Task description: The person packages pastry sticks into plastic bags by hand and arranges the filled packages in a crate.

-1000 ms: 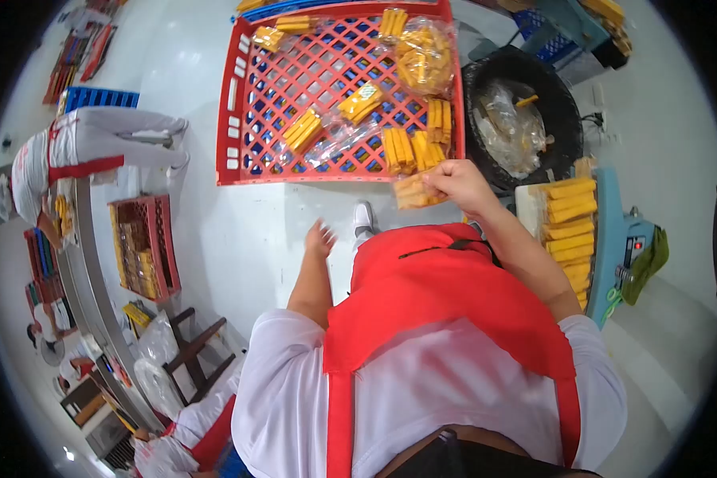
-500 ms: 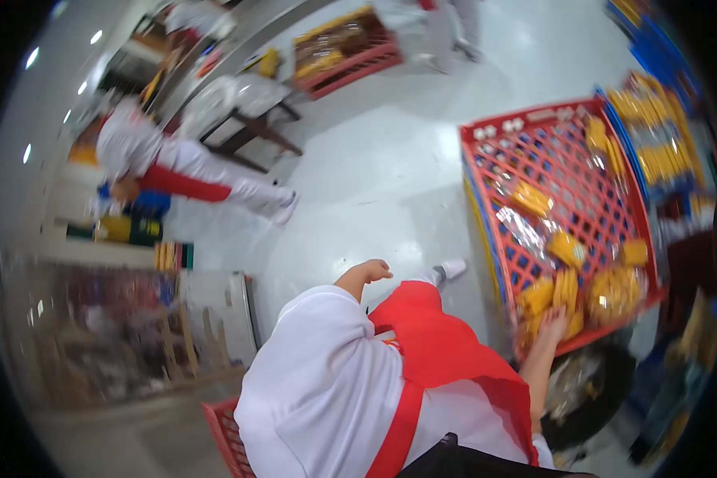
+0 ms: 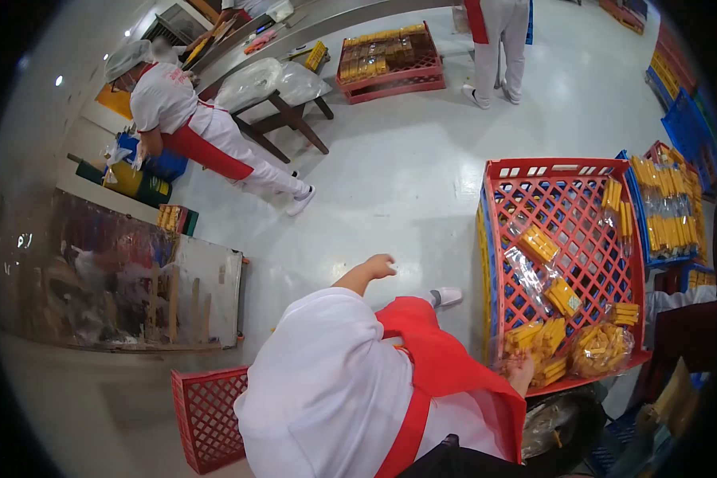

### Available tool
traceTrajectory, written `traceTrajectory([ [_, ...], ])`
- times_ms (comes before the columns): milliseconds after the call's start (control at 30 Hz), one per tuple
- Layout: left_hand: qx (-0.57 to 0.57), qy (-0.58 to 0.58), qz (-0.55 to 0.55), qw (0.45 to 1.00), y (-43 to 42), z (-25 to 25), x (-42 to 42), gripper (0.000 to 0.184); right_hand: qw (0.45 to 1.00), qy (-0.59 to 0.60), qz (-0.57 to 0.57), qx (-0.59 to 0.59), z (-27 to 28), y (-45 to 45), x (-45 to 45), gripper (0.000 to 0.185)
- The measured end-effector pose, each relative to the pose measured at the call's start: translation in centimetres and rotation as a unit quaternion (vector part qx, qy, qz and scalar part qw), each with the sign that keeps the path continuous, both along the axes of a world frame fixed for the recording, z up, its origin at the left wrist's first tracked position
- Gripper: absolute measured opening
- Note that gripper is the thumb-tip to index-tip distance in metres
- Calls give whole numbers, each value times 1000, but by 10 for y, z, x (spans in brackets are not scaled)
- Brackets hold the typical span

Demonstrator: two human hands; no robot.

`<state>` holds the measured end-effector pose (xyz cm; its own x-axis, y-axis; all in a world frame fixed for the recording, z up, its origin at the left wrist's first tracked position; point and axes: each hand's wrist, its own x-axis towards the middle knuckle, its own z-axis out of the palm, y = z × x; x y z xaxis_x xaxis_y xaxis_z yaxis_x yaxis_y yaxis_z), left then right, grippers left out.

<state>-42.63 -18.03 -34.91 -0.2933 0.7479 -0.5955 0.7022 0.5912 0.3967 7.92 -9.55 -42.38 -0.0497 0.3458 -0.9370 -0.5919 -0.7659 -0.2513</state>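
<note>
A red plastic crate (image 3: 566,170) to my right holds clear packs of yellow sticks. My right hand (image 3: 519,370) is at its near left corner, against a bunch of stick packs (image 3: 534,338); its fingers are partly hidden, and whether they grip a pack is unclear. A large round bag of yellow pieces (image 3: 603,350) lies in the near right corner. Farther in are a stick pack (image 3: 538,243), another pack (image 3: 564,296) and a crumpled clear wrapper (image 3: 527,279). My left hand (image 3: 380,266) hangs over the floor, fingers loosely apart, holding nothing.
A blue crate of packed sticks (image 3: 668,207) stands beyond the red one. A dark round bin (image 3: 566,430) is below its near edge. Ahead are a low crate of packs (image 3: 390,60), a dark stool (image 3: 287,119) and co-workers (image 3: 187,119). Another red crate (image 3: 211,418) is behind my left side.
My right hand has shifted left and toward me over the near packs. My left hand stays in the air beside me. The view has turned slightly and sharpened.
</note>
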Motion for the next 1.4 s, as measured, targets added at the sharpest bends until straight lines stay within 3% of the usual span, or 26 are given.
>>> traceTrajectory([
  [133,118,-78,-79,987,66,35,75,38,994,35,-50,91,38,-10,-25,24],
  [233,206,-121,-239,941,123,79,159,36,985,51,-81,145,120,9,-55,44],
  [267,276,-150,-295,902,132,92,195,35,956,106,-31,273,130,9,-54,47],
  [300,313,-170,-332,874,136,121,230,37,971,62,-39,226,148,15,-59,47],
  [333,347,-202,-373,836,139,153,265,38,954,129,-29,269,204,22,-65,46],
  [400,451,-254,-453,726,125,188,316,43,928,183,-49,320,210,19,-55,41],
  [433,499,-235,-542,634,127,183,327,50,863,257,-41,434,222,23,-52,43],
  [467,494,-137,-613,601,135,183,339,49,885,177,-94,419,251,14,-46,51],
  [500,411,-186,-588,671,143,186,358,40,903,91,-139,397,279,3,-40,59],
  [533,206,-318,-511,772,164,178,367,33,885,77,-136,438,306,-20,-22,62],
  [567,209,-25,-695,687,223,107,344,28,868,65,-120,477,321,-48,0,65],
  [600,165,81,-688,702,251,80,337,32,823,22,-186,537,320,-76,20,57],
  [633,235,112,-647,717,274,55,333,45,773,-20,-234,590,319,-101,45,50],
  [700,286,6,-638,715,266,80,344,49,733,-442,-249,454,343,-178,73,40],
  [767,255,-11,-623,739,251,89,367,49,721,-466,-417,299,352,-267,84,31],
  [800,288,-66,-627,721,250,78,377,46,673,-480,-487,280,346,-305,80,31],
  [833,210,3,-639,740,254,69,393,28,661,-493,-513,237,344,-340,73,38],
  [867,292,-35,-650,701,240,69,401,31,623,-607,-452,200,338,-371,64,55],
  [933,374,-75,-645,662,211,76,421,46,598,-639,-472,108,343,-412,66,74],
  [1000,273,-86,-676,679,189,95,443,72,585,-627,-514,17,349,-444,95,82],
  [1067,321,-108,-676,655,184,95,455,73,586,-613,-528,-43,349,-462,130,82],
  [1133,333,-116,-659,664,173,116,466,69,539,-632,-548,-97,319,-487,176,75],
  [1167,373,-87,-667,640,178,111,464,66,559,-638,-515,-125,315,-494,187,62],
  [1300,337,-115,-644,677,191,110,441,58,606,-639,-416,-225,288,-525,228,20],
  [1333,311,-129,-634,696,200,106,428,54,611,-634,-416,-226,287,-526,234,20],
  [1400,299,-151,-589,735,213,98,402,45,522,-726,-387,-226,293,-532,244,25],
])
